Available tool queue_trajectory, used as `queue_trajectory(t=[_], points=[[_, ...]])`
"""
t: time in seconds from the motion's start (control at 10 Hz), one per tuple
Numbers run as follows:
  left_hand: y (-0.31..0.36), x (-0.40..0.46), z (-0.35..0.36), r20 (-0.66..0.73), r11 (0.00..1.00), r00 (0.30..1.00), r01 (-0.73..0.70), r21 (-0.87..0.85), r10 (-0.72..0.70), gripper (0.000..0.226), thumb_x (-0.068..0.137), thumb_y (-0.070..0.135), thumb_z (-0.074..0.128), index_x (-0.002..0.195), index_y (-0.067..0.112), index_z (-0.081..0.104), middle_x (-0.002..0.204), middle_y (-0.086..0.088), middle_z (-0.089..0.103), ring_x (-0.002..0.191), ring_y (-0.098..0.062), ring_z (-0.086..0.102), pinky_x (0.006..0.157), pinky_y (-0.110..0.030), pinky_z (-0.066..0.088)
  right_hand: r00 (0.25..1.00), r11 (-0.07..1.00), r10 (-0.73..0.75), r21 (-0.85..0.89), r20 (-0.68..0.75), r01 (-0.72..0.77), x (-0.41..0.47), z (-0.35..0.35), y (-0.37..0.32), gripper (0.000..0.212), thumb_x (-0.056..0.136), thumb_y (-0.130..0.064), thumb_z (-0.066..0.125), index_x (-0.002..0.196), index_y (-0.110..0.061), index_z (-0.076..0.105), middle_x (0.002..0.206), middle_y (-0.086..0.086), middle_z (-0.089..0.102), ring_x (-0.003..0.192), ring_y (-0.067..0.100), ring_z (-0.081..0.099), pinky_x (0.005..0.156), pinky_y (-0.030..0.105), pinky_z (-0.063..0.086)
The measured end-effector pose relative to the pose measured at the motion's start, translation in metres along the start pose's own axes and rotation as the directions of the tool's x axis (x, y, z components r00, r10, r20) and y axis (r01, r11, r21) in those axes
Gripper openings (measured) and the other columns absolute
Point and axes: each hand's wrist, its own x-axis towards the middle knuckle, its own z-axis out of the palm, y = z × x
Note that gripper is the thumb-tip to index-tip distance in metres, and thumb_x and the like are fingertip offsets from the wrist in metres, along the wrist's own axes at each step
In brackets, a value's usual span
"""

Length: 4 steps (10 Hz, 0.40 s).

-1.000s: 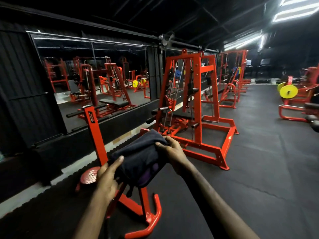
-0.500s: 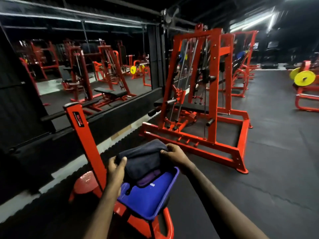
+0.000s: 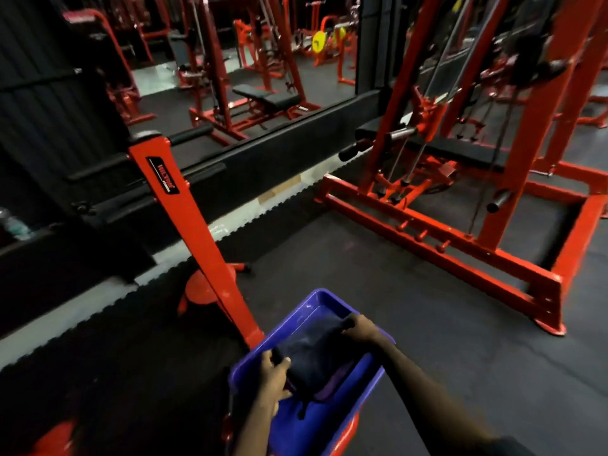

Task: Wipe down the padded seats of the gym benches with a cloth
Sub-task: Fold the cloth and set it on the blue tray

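Cloth (image 3: pixel 316 353) now lower, inside blue tub (image 3: pixel 306 304) — between both gripping hands.

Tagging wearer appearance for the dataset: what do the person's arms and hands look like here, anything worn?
Both forearms are bare, and no gloves, rings, watch or wristbands show on the left hand or right hand. A dark sleeve edge shows high on the right arm at the bottom of the frame. The left arm's upper part is out of view.

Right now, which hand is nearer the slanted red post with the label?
Left. The left hand grips the dark cloth's near-left corner, just right of the red post's base. The right hand has its grip on the cloth's far-right edge, farther away.
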Motion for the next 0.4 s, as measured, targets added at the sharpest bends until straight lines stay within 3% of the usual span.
queue_trajectory(t=[0.1, 0.2, 0.3, 0.4], points=[[-0.024, 0.025, 0.013, -0.108, 0.991, 0.99, 0.1, 0.092, -0.09, 0.032, 0.103, 0.009, 0.067, 0.131, 0.019, 0.055, 0.129, -0.014, 0.063, 0.106, -0.034, 0.062, 0.067, -0.053, 0.059, 0.993, 0.997, 0.009, -0.081, 0.117, 0.001, 0.034, 0.012, 0.02, 0.039, 0.095, -0.026, 0.068, 0.13, -0.011, 0.067, 0.128, 0.008, 0.073, 0.118, 0.027, 0.068, 0.092, 0.031, 0.048], [-0.033, 0.049, 0.018, -0.236, 0.969, 0.969, 0.128, 0.213, -0.076, 0.032, 0.097, 0.008, 0.075, 0.127, 0.011, 0.063, 0.126, -0.018, 0.066, 0.109, -0.037, 0.064, 0.084, -0.06, 0.06, 0.975, 0.986, 0.002, -0.165, 0.222, 0.035, 0.049, 0.01, 0.029, 0.04, 0.097, -0.03, 0.067, 0.133, -0.013, 0.067, 0.13, 0.008, 0.073, 0.119, 0.026, 0.069, 0.093, 0.032, 0.049], [-0.012, 0.081, 0.032, -0.373, 0.916, 0.914, 0.005, 0.402, 0.159, 0.032, 0.086, -0.002, 0.081, 0.117, -0.002, 0.071, 0.117, -0.026, 0.07, 0.111, -0.044, 0.068, 0.1, -0.049, 0.053, 0.956, 0.971, -0.053, -0.21, 0.29, 0.118, 0.06, -0.013, 0.014, 0.038, 0.102, -0.034, 0.066, 0.133, -0.011, 0.069, 0.129, 0.011, 0.074, 0.113, 0.026, 0.072, 0.094, 0.035, 0.054], [0.032, 0.091, 0.055, -0.274, 0.932, 0.933, -0.136, 0.335, 0.235, 0.03, 0.088, -0.004, 0.078, 0.117, -0.002, 0.071, 0.115, -0.023, 0.073, 0.109, -0.04, 0.071, 0.098, -0.044, 0.054, 0.959, 0.983, -0.095, -0.126, 0.267, 0.132, 0.069, -0.038, 0.004, 0.034, 0.102, -0.033, 0.066, 0.129, -0.014, 0.074, 0.121, 0.01, 0.075, 0.101, 0.023, 0.073, 0.089, 0.036, 0.059]])
